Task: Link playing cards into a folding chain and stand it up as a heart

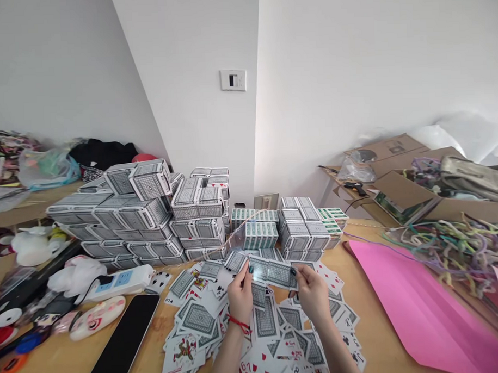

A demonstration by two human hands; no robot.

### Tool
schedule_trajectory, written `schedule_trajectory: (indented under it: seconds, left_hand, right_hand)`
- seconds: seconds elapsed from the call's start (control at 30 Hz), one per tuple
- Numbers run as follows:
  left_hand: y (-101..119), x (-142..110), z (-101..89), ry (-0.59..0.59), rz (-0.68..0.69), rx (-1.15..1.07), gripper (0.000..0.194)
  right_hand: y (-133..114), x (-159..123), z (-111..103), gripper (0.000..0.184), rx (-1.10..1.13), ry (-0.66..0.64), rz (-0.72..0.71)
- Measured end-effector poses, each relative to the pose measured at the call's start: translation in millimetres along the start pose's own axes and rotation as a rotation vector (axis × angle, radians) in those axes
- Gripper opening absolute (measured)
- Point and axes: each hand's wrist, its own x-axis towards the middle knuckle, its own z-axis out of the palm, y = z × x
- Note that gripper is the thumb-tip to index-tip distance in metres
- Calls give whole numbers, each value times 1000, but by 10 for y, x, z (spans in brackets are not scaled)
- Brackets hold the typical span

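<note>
Desk (374, 329) lies strewn with playing cards (198, 319); left hand (240, 294) and right hand (313, 292) hold grey-backed cards (278, 273), each grip pinched closed

**Pinch on both sides!**

Look at this: bare left forearm (228, 351) and bare right forearm (340, 347) reach up from the bottom edge, both slanting inward! The left hand (240, 293) points forward, digits drawn together at the tips, one dark green nail gleaming. Opposite, a little apart, the right hand (313, 290) angles inward, pinching too, dark nails showing, fingers curled, wrist (324, 316) lined up behind!
</note>
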Motion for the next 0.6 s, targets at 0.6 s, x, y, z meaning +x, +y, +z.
schedule_trajectory:
  seconds: [0.6]
  left_hand:
    - [102,-57,12,-125,93,-185,31]
  right_hand:
    - [240,129,-90,35,214,-101,-5]
